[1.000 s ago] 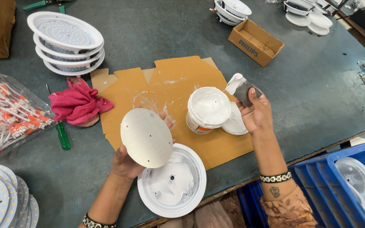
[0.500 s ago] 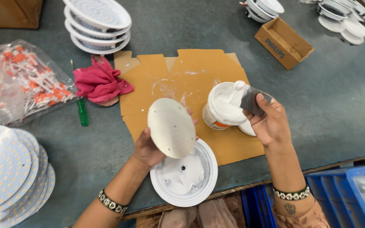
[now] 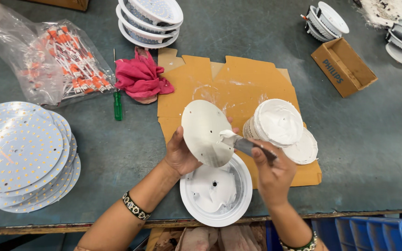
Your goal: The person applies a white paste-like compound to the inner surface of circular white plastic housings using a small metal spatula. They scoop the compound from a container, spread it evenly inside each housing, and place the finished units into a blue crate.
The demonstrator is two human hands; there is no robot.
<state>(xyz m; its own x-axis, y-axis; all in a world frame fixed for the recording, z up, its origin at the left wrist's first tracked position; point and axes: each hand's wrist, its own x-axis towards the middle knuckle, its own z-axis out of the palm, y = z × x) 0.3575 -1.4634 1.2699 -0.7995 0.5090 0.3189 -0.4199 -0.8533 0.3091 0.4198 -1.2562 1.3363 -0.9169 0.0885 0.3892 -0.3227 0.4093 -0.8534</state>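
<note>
My left hand [image 3: 181, 153] holds a round white disc [image 3: 204, 131] tilted up over the brown cardboard sheet [image 3: 229, 79]. My right hand [image 3: 271, 172] grips a small spatula [image 3: 238, 142] whose tip, loaded with white paste, touches the disc's face. Beside it stands an open tub of white paste [image 3: 278, 122], with its lid [image 3: 303, 149] lying to the right. Under my hands a white round lamp housing [image 3: 216, 195] lies near the table's front edge, with white paste smeared inside it.
A stack of round LED boards [image 3: 19, 158] sits at the left, and a clear bag of orange-and-white wires [image 3: 66, 65] behind it. A pink rag [image 3: 139, 76], green screwdriver [image 3: 117, 103], stacked housings [image 3: 152, 18], a small cardboard box [image 3: 343, 65] and blue bins [image 3: 373, 232] surround the work area.
My right hand moved from the paste tub across to the disc, bringing the paste-loaded spatula onto its face. The view also shifted right, showing more of the LED board stack.
</note>
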